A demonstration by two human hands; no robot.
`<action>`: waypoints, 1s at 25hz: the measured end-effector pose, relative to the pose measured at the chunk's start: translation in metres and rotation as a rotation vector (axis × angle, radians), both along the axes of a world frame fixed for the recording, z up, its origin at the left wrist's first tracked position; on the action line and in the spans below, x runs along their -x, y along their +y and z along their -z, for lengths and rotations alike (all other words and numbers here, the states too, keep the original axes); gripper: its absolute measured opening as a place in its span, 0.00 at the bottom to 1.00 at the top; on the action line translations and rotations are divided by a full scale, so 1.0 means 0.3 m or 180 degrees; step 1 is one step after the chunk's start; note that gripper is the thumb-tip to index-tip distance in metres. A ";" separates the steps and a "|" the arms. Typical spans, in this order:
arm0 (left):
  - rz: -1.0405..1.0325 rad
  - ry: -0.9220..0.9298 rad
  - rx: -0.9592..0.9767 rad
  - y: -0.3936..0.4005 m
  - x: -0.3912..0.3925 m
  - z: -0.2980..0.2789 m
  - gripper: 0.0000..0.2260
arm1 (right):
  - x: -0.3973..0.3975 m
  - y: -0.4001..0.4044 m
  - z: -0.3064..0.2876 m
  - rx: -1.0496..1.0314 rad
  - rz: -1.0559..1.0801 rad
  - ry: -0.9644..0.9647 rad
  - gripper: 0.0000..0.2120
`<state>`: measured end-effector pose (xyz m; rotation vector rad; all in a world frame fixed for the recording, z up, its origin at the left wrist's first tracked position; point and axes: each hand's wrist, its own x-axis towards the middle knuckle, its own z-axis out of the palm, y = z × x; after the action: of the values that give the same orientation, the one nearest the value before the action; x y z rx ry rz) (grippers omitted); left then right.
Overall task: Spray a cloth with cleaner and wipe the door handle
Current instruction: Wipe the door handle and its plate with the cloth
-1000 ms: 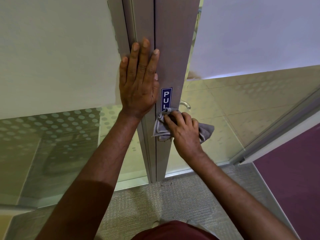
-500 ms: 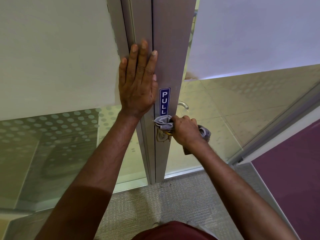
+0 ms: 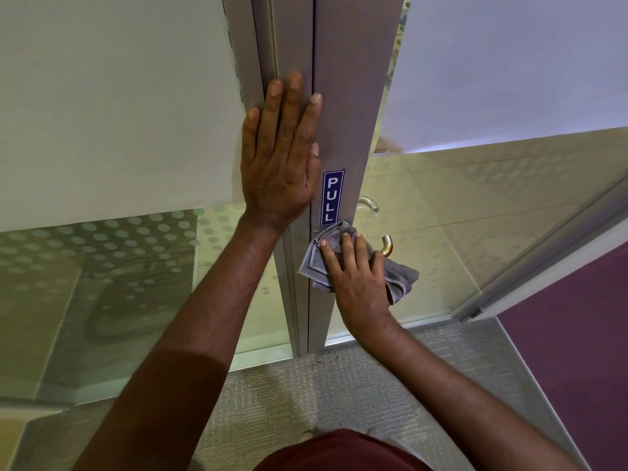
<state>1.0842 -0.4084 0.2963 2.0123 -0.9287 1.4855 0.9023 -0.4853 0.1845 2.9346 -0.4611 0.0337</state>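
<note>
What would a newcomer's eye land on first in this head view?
Probably the left hand, spread flat and high on the grey door frame, beside the blue PULL sticker. Just below the sticker, the right hand presses a folded grey cloth against the door at the handle. The curved end of the door handle pokes out to the right of the cloth.

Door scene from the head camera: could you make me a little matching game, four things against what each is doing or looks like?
Things:
1. left hand
2. right hand
3. PULL sticker
4. door handle

States:
A. blue with white letters
B. curved metal tip showing past the cloth
C. flat on the door frame
D. pressing a grey cloth

Pairs: 1-C, 2-D, 3-A, 4-B
</note>
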 end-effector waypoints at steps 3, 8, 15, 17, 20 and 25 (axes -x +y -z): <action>-0.0018 -0.0056 -0.0004 -0.004 -0.002 0.006 0.24 | 0.013 -0.045 0.012 0.0081 -0.0321 0.0054 0.45; -0.0014 -0.0097 0.0026 -0.004 -0.003 0.009 0.24 | 0.010 -0.031 0.046 -0.0365 -0.0133 -0.0532 0.38; -0.0006 -0.0081 0.0031 -0.007 -0.004 0.012 0.23 | -0.077 -0.032 0.067 -0.0006 0.0251 -0.0602 0.22; -0.0013 -0.0091 0.0043 -0.006 -0.006 0.008 0.23 | -0.093 -0.039 0.063 0.0101 0.0161 -0.0495 0.21; -0.0028 -0.0098 0.0039 -0.004 -0.007 0.008 0.23 | -0.092 -0.072 0.061 0.0170 -0.0101 -0.0548 0.23; -0.0025 -0.0111 0.0021 -0.001 -0.005 0.005 0.23 | -0.021 -0.157 0.084 0.0594 -0.0696 -0.0619 0.30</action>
<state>1.0855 -0.4086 0.2947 1.9935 -0.9296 1.5304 0.9087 -0.5325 0.1592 2.7932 -0.1500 0.3715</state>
